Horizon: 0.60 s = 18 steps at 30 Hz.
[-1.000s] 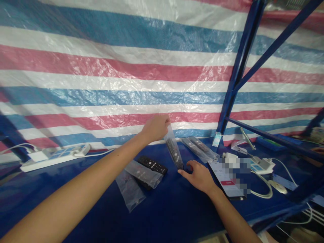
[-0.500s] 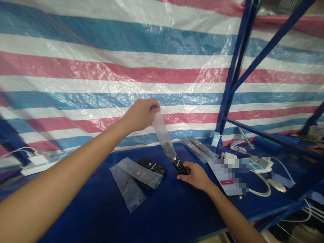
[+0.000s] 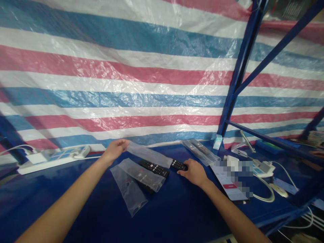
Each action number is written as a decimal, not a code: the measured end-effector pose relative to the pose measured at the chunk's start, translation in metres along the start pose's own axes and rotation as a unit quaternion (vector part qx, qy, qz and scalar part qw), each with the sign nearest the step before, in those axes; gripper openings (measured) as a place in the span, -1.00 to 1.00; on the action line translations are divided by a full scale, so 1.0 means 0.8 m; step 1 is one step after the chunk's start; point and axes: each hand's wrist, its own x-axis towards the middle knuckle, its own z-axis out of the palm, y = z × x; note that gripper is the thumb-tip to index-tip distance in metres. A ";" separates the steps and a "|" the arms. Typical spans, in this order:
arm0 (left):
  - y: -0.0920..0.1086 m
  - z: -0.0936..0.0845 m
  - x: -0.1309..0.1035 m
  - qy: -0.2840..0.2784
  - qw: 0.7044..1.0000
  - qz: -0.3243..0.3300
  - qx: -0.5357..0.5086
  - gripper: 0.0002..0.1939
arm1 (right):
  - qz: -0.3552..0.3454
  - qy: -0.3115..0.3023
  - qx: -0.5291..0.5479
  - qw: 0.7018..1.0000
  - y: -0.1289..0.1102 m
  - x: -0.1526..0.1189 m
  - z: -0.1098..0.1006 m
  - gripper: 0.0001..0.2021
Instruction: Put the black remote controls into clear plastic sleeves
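Observation:
My left hand (image 3: 116, 150) pinches the far end of a clear plastic sleeve (image 3: 149, 154), stretched low above the blue table. From the sleeve's right end sticks out a black remote control (image 3: 178, 165); how much of it lies inside is hard to see. My right hand (image 3: 193, 171) is closed on the remote's bare end. Just in front lie two more plastic sleeves (image 3: 129, 194), overlapping, with black remotes (image 3: 154, 167) partly under them. Behind my right hand, sleeved remotes (image 3: 201, 152) lie side by side.
A tablet-like screen (image 3: 229, 182) lies right of my right hand, beside white chargers and a looped cable (image 3: 265, 197). A power strip (image 3: 58, 158) stands at the left. Blue frame posts (image 3: 238, 74) and a striped plastic sheet (image 3: 126, 94) bound the blue table (image 3: 174, 209).
My left hand has come down and to the left with the sleeve's end, so sleeve and remote went from steeply slanted to nearly flat. My right hand keeps its hold on the remote.

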 end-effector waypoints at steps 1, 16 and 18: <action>-0.012 0.007 -0.003 -0.016 1.000 0.004 0.018 -0.69 | -0.002 -0.004 -0.001 1.000 -0.004 0.003 0.001 -0.69; -0.081 0.024 -0.028 0.033 0.959 0.132 0.251 -0.62 | 0.006 0.042 -0.071 0.997 -0.012 0.006 -0.019 -0.64; -0.083 0.022 -0.045 0.069 0.943 0.189 0.267 -0.59 | 0.073 0.058 -0.163 0.982 0.012 0.013 -0.030 -0.70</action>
